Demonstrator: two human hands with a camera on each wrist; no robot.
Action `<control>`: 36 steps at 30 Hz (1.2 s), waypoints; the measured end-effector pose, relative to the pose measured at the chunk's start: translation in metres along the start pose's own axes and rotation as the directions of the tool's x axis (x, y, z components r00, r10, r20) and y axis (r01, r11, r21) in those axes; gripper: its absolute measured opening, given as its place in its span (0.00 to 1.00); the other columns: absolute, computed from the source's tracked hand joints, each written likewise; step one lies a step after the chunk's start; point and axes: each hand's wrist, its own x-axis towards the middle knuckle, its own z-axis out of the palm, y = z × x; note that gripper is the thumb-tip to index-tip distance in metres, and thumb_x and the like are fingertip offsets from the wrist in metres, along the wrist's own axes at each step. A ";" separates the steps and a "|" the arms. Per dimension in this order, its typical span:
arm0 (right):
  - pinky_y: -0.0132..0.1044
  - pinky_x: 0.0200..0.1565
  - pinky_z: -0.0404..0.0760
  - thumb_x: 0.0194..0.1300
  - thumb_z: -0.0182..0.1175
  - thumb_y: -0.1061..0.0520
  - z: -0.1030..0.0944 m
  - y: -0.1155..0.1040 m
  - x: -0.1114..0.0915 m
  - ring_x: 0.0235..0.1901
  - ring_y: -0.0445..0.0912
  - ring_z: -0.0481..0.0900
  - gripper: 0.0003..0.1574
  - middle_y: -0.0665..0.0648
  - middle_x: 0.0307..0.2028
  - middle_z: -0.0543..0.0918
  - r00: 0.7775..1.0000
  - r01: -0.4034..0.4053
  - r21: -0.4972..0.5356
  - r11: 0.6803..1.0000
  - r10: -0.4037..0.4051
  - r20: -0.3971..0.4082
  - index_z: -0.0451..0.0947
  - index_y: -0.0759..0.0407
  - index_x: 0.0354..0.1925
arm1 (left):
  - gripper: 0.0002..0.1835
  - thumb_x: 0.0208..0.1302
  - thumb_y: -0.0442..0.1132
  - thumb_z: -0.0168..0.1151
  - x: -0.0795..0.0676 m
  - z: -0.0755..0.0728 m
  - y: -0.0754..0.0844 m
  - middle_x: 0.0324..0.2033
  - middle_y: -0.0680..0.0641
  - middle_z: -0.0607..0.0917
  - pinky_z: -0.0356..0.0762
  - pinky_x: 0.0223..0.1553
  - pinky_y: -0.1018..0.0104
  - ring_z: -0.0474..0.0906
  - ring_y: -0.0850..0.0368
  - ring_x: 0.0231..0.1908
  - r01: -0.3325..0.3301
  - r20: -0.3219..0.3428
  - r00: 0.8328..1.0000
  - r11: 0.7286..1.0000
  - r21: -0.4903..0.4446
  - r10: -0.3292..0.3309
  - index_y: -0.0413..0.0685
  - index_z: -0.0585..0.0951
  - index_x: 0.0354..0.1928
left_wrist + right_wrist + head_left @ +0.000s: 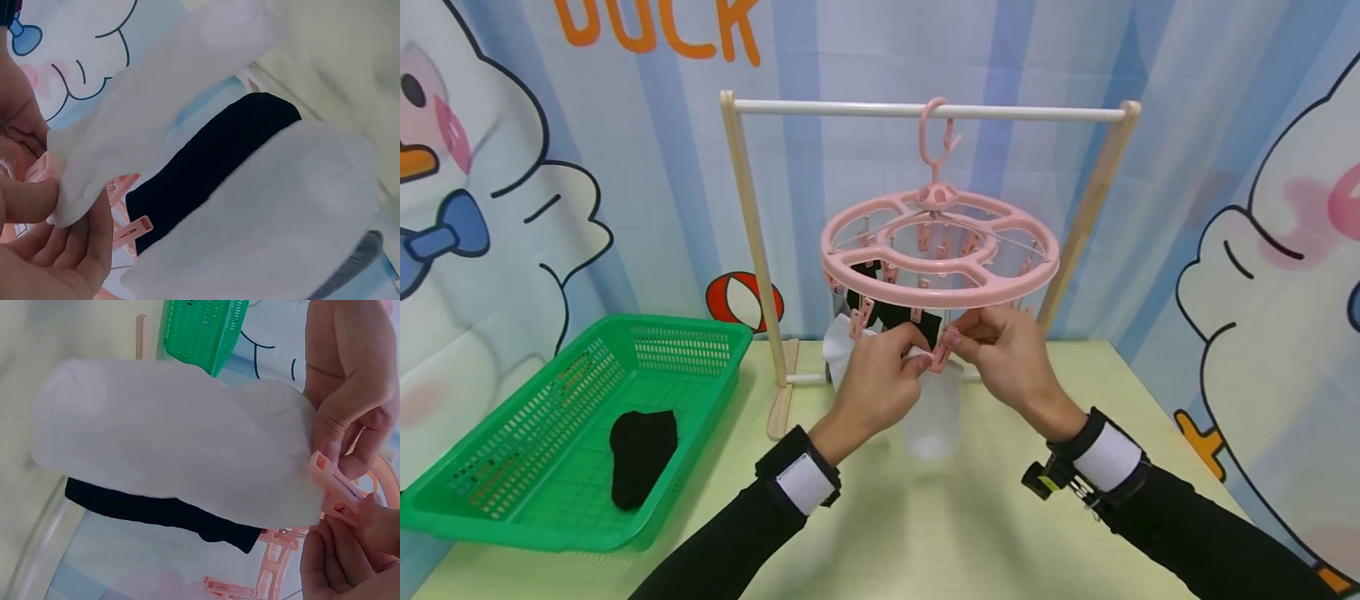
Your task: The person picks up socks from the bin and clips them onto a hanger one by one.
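My left hand [880,379] pinches the top edge of a white sock [931,417], which hangs down under a round pink clip hanger [936,296]. Just to its right, my right hand [1011,358] grips a pink clothespin [941,354] between thumb and fingers. In the right wrist view, the tip of that clothespin [334,487] is right at the edge of the white sock [175,440]. On the hanger's left and far side hang a black sock [231,150], a second white sock [275,206] and a grey sock [356,262].
The hanger hooks over the white bar [835,108] of a wooden-sided rack [748,225] on the pale table [985,517]. At left, a green basket [700,433] holds a black sock [643,454]. A duck-print curtain [880,50] stands behind.
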 end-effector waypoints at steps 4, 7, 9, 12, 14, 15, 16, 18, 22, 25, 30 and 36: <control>0.29 0.35 0.80 0.64 0.64 0.66 0.000 -0.001 0.000 0.31 0.45 0.84 0.02 0.59 0.30 0.86 1.000 -0.016 0.000 1.000 0.016 -0.002 0.81 0.67 0.35 | 0.04 0.60 0.28 0.63 0.004 -0.001 0.002 0.19 0.54 0.79 0.70 0.39 0.55 0.70 0.65 0.16 -0.004 -0.023 1.000 1.000 -0.016 0.004 0.44 0.82 0.33; 0.32 0.35 0.81 0.63 0.65 0.65 0.000 -0.001 0.001 0.32 0.44 0.84 0.04 0.59 0.31 0.86 1.000 -0.030 -0.021 0.999 0.030 0.007 0.82 0.66 0.37 | 0.05 0.60 0.27 0.62 0.004 0.000 0.002 0.21 0.52 0.82 0.74 0.32 0.58 0.70 0.65 0.17 -0.002 -0.024 1.000 1.000 -0.028 0.001 0.43 0.82 0.33; 0.35 0.35 0.82 0.62 0.66 0.64 0.000 -0.001 0.001 0.33 0.44 0.84 0.06 0.58 0.32 0.86 0.999 -0.041 -0.035 0.999 0.042 0.019 0.82 0.65 0.38 | 0.05 0.60 0.26 0.63 0.004 -0.001 0.001 0.23 0.52 0.83 0.73 0.33 0.59 0.69 0.65 0.16 0.001 -0.032 0.999 1.000 -0.021 -0.002 0.44 0.82 0.33; 0.40 0.36 0.83 0.61 0.68 0.61 0.002 0.000 0.001 0.34 0.43 0.84 0.09 0.57 0.33 0.86 0.998 -0.055 -0.055 0.997 0.057 0.036 0.81 0.64 0.39 | 0.06 0.59 0.26 0.63 0.003 -0.001 0.001 0.22 0.53 0.82 0.68 0.56 0.53 0.69 0.65 0.16 0.003 -0.050 0.999 1.000 0.008 -0.002 0.45 0.81 0.33; 0.41 0.36 0.83 0.61 0.68 0.61 0.002 -0.001 0.002 0.34 0.42 0.84 0.09 0.57 0.33 0.86 0.997 -0.057 -0.057 0.997 0.059 0.042 0.81 0.64 0.39 | 0.06 0.59 0.27 0.64 0.003 -0.002 0.001 0.21 0.54 0.82 0.57 0.64 0.46 0.70 0.63 0.17 -0.001 -0.061 0.998 0.999 0.037 0.004 0.46 0.81 0.33; 0.41 0.36 0.83 0.61 0.68 0.61 0.002 -0.001 0.002 0.34 0.42 0.84 0.09 0.56 0.33 0.86 0.997 -0.057 -0.054 0.997 0.059 0.043 0.81 0.63 0.39 | 0.06 0.59 0.27 0.65 0.002 -0.003 0.001 0.22 0.53 0.82 0.59 0.64 0.46 0.71 0.63 0.20 -0.008 -0.067 0.998 0.999 0.054 0.012 0.45 0.82 0.34; 0.40 0.35 0.83 0.60 0.69 0.61 0.003 -0.001 0.002 0.34 0.42 0.84 0.09 0.56 0.33 0.86 0.997 -0.058 -0.051 0.997 0.060 0.043 0.81 0.63 0.39 | 0.05 0.59 0.27 0.65 0.002 -0.005 0.002 0.23 0.53 0.82 0.60 0.64 0.46 0.72 0.63 0.22 -0.014 -0.074 0.997 0.998 0.065 0.019 0.45 0.82 0.35; 0.39 0.35 0.83 0.60 0.69 0.61 0.003 -0.002 0.001 0.34 0.42 0.84 0.09 0.55 0.33 0.86 0.998 -0.052 -0.038 0.998 0.054 0.044 0.81 0.62 0.39 | 0.05 0.60 0.27 0.66 0.001 -0.009 0.004 0.26 0.51 0.82 0.74 0.52 0.53 0.75 0.61 0.26 -0.042 -0.107 0.993 0.995 0.094 0.052 0.43 0.82 0.37; 0.39 0.36 0.83 0.59 0.69 0.61 0.005 -0.002 0.001 0.34 0.41 0.84 0.09 0.54 0.33 0.86 0.998 -0.046 -0.008 0.999 0.047 0.050 0.81 0.62 0.38 | 0.08 0.59 0.27 0.66 0.002 -0.021 0.009 0.32 0.47 0.81 0.79 0.36 0.60 0.76 0.55 0.34 -0.154 -0.223 0.955 0.970 0.186 0.194 0.40 0.81 0.40; 0.39 0.37 0.83 0.59 0.70 0.61 0.006 -0.002 0.001 0.34 0.41 0.84 0.10 0.55 0.33 0.86 0.998 -0.042 -0.001 0.999 0.042 0.046 0.81 0.62 0.38 | 0.09 0.61 0.27 0.64 0.008 -0.028 0.012 0.38 0.43 0.80 0.77 0.45 0.56 0.75 0.49 0.41 -0.243 -0.266 0.905 0.918 0.314 0.331 0.40 0.81 0.43; 0.39 0.39 0.84 0.58 0.70 0.60 0.008 -0.002 0.001 0.35 0.40 0.84 0.11 0.55 0.35 0.86 0.999 -0.042 0.006 0.999 0.042 0.029 0.81 0.63 0.39 | 0.19 0.59 0.24 0.61 0.022 -0.032 0.012 0.51 0.36 0.77 0.68 0.59 0.54 0.71 0.43 0.53 -0.329 -0.169 0.872 0.806 0.493 0.460 0.40 0.81 0.53; 0.40 0.40 0.83 0.60 0.69 0.59 0.011 -0.001 -0.001 0.37 0.40 0.84 0.13 0.56 0.37 0.86 0.999 -0.048 0.024 0.999 0.048 0.024 0.82 0.64 0.43 | 0.15 0.62 0.32 0.66 0.031 -0.029 0.009 0.45 0.40 0.80 0.69 0.58 0.55 0.72 0.44 0.51 -0.354 -0.087 0.867 0.729 0.586 0.491 0.41 0.82 0.51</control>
